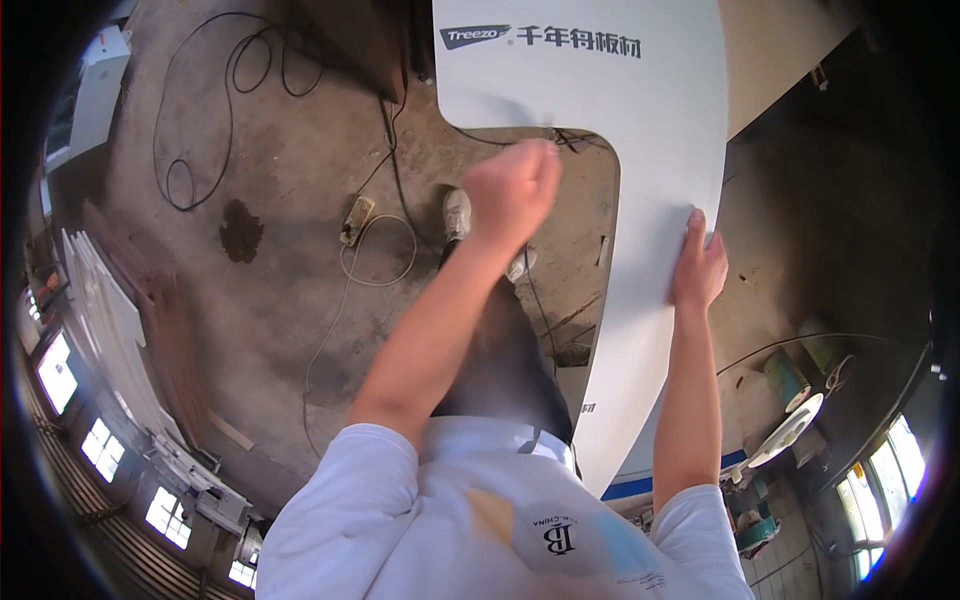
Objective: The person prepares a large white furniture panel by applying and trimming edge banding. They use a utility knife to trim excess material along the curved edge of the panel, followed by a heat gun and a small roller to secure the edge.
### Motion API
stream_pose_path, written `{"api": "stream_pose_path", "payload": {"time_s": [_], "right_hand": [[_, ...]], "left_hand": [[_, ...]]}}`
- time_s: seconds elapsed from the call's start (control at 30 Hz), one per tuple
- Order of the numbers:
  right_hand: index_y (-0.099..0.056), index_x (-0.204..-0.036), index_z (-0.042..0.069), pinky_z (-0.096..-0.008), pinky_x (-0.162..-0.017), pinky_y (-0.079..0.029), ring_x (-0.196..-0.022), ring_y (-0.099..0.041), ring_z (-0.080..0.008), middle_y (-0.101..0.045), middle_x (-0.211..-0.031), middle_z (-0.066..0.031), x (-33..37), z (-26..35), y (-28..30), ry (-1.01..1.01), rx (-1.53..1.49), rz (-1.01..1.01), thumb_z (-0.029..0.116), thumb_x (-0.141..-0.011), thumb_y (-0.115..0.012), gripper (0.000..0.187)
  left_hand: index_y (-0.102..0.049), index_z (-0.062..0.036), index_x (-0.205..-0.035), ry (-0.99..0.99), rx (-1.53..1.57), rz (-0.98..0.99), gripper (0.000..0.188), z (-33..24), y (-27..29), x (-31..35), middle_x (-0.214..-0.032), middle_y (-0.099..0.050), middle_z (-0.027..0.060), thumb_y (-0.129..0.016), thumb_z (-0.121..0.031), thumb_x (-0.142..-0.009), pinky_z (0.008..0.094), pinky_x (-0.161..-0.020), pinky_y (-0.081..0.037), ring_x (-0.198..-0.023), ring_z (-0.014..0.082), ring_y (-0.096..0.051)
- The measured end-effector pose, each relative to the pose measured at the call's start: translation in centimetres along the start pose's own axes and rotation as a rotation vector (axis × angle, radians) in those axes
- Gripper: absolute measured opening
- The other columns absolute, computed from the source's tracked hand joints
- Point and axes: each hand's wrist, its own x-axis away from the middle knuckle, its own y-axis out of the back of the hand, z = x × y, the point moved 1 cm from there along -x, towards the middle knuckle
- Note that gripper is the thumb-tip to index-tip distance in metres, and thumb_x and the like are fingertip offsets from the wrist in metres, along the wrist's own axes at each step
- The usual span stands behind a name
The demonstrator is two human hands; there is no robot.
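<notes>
A large white board (668, 150) with dark printing and a rounded inside corner stretches from the top of the view down beside my body. My left hand (512, 195), somewhat blurred, is closed at the short inner edge of its cut-out. Whatever its fingers may hold is hidden, though a small dark bit shows at the fingertips against the edge. My right hand (700, 268) grips the board's outer right edge. Its thumb lies on the white face, and its other fingers are partly out of sight.
A power strip (356, 220) and a looped black cable (232, 105) lie on the concrete floor. My shoe (457, 213) stands below the cut-out. Stacked panels (110, 310) lean at the left; a round white disc-shaped thing (787, 428) stands at the right.
</notes>
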Motion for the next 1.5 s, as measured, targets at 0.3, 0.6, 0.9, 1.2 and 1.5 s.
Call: {"api": "stream_pose_path", "payload": {"time_s": [0.3,0.6,0.9,1.2,1.5], "right_hand": [[-0.075,-0.105,0.004,-0.0493,-0.092,-0.052,-0.103,-0.07,-0.0378,-0.076,-0.104,-0.0171,0.6,0.0,0.2,0.011,-0.047,0.029,0.079,-0.096,-0.046,0.081],[-0.074,-0.103,0.003,-0.047,-0.09,-0.053,-0.098,-0.07,-0.0361,-0.076,-0.097,-0.0158,1.0,0.6,0.7,0.025,0.0,0.008,0.077,-0.097,-0.047,0.079],[-0.074,-0.105,0.003,-0.0483,-0.092,-0.052,-0.103,-0.069,-0.0367,-0.075,-0.104,-0.0172,0.3,0.0,-0.1,0.013,-0.015,0.019,0.079,-0.096,-0.046,0.081],[-0.075,-0.103,0.003,-0.0477,-0.09,-0.052,-0.099,-0.07,-0.0373,-0.076,-0.098,-0.0175,0.5,0.5,-0.3,0.055,-0.014,-0.043,0.08,-0.096,-0.045,0.083],[-0.076,-0.105,0.005,-0.0474,-0.093,-0.052,-0.104,-0.07,-0.0356,-0.077,-0.103,-0.015,0.0,-0.4,0.0,0.031,-0.015,-0.003,0.077,-0.097,-0.047,0.078]], "left_hand": [[-0.068,-0.0095,-0.073,0.043,-0.111,-0.084,0.028,4.1,4.4,-1.1,-0.06,-0.063,0.0087,-0.068,-0.023,-0.097,0.0397,-0.052,-0.048,-0.05,0.0271,-0.061],[-0.073,-0.009,-0.084,0.117,-0.037,-0.025,0.022,4.5,5.9,0.6,-0.071,-0.07,0.0069,-0.065,-0.022,-0.101,0.0401,-0.056,-0.051,-0.059,0.0251,-0.067],[-0.06,-0.0109,-0.07,-0.127,-0.086,0.027,0.029,1.6,-0.3,-0.5,-0.059,-0.057,0.0091,-0.07,-0.019,-0.096,0.0403,-0.047,-0.042,-0.049,0.0293,-0.056],[-0.069,-0.0042,-0.101,0.71,0.334,-0.139,0.031,10.0,9.3,-0.5,-0.08,-0.069,0.0037,-0.059,-0.033,-0.11,0.0343,-0.064,-0.053,-0.067,0.012,-0.062],[-0.062,-0.0014,-0.091,0.51,0.416,-0.087,0.044,2.1,1.1,1.0,-0.073,-0.062,0.0086,-0.073,-0.043,-0.1,0.0357,-0.064,-0.048,-0.067,0.0199,-0.059]]}}
